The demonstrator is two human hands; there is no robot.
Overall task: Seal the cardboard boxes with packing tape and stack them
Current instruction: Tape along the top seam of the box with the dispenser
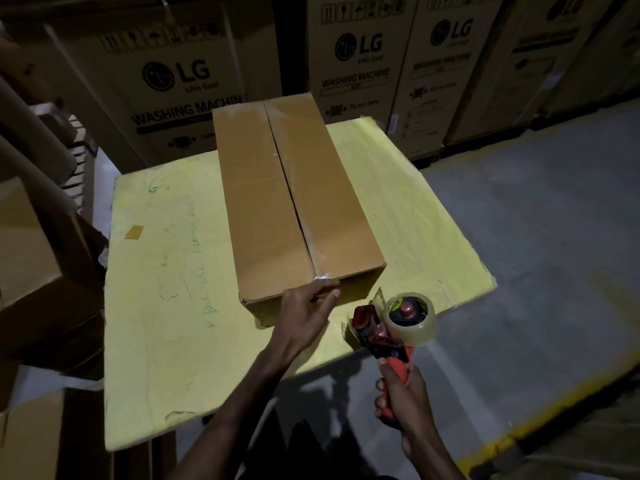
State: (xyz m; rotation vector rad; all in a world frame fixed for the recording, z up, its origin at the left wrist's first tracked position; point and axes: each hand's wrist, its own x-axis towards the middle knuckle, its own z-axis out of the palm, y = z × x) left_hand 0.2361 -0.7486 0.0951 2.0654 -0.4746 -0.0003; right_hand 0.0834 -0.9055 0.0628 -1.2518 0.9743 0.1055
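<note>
While the left hand (304, 313) rests at the near end of the cardboard box (294, 188), its fingers lie fairly straight against the end face and its thumb runs along the top edge, right where the clear tape (320, 277) wrinkles over the corner. That hand is pressing, not clenched round anything. The box is long and narrow and lies flat on the yellow-covered counter (166, 271), its length running away from the person, both top flaps closed and meeting at a centre seam with a glossy strip of tape along it. The right hand (401, 400) is wrapped firmly round the red handle of the tape dispenser (384, 337), held just off the counter's near right edge and near the box's end without touching it. The roll of clear tape (412, 320) sits on the dispenser's hub, facing up toward the camera. Green handwriting and a small brown patch mark the yellow surface to the left of the box. Tall brown cartons (173, 81) printed "LG" and "WASHING MACHINE" stand in a row behind the counter, more plain cardboard (34, 254) leans at the left, and grey floor (536, 237) with a yellow line (502, 441) stretches to the right.
</note>
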